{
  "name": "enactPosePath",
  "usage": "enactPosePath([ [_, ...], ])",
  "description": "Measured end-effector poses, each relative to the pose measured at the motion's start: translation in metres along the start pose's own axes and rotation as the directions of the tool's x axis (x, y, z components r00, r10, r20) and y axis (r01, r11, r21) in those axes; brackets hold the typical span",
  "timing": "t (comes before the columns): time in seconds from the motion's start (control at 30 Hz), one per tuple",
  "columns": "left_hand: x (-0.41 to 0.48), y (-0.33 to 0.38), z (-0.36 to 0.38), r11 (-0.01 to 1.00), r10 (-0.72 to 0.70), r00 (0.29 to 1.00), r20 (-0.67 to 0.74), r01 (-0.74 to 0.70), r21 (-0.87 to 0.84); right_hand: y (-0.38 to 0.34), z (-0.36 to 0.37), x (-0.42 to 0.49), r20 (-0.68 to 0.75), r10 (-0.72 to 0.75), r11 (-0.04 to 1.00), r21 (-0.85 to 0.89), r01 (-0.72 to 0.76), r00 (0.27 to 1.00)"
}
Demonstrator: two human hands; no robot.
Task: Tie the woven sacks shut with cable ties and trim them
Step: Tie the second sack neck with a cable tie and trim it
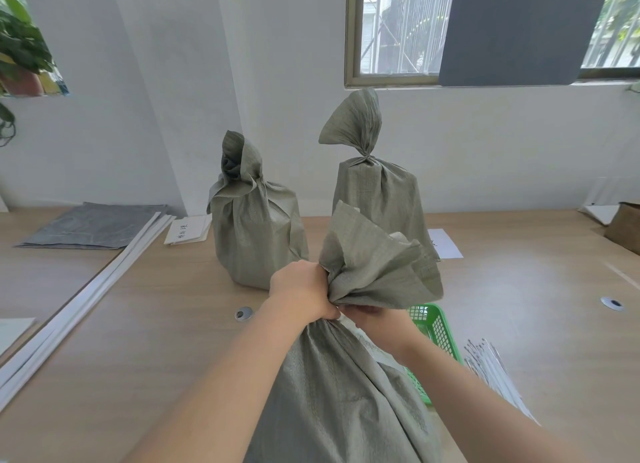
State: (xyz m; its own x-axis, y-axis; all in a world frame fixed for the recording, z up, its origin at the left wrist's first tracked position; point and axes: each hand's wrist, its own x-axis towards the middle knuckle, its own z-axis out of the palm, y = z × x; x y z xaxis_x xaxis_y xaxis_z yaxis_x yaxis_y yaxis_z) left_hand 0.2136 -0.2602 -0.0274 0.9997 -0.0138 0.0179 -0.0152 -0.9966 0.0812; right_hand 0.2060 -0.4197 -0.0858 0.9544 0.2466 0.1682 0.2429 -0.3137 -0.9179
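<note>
Head view: left hand [302, 291] has its fingers clenched around the gathered neck of the nearest woven sack [339, 393]; right hand [375, 320] pinches beneath it, above the bench [156, 324].

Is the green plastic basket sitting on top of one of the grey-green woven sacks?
No, the green plastic basket sits on the wooden table, partly hidden behind the near grey-green woven sack.

You're in a plain office-like workroom: a long wooden desk [121, 324] with cable grommets [243, 313] beside your left hand [301, 289], white walls, barred window [398, 29] ahead.
</note>
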Motion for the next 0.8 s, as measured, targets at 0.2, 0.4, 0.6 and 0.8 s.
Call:
enactPosePath([
  [0.2,0.000,-0.005,0.000,0.955,-0.042,0.998,0.050,0.055,-0.292,0.001,-0.004,0.005,0.024,-0.029,0.998,-0.048,0.030,0.999],
  [0.4,-0.001,-0.014,-0.001,0.818,-0.020,0.981,0.192,0.127,-0.561,-0.004,-0.008,0.008,0.002,-0.028,0.998,-0.059,0.028,1.000],
  [0.6,0.003,-0.013,-0.012,0.826,0.004,0.952,0.307,0.169,-0.537,-0.007,-0.005,0.004,-0.029,-0.031,0.998,-0.053,0.029,0.999],
  [0.8,0.004,-0.010,-0.017,0.888,0.059,0.940,0.336,0.104,-0.447,-0.004,-0.002,-0.003,-0.046,-0.092,0.994,0.057,0.095,0.995],
])
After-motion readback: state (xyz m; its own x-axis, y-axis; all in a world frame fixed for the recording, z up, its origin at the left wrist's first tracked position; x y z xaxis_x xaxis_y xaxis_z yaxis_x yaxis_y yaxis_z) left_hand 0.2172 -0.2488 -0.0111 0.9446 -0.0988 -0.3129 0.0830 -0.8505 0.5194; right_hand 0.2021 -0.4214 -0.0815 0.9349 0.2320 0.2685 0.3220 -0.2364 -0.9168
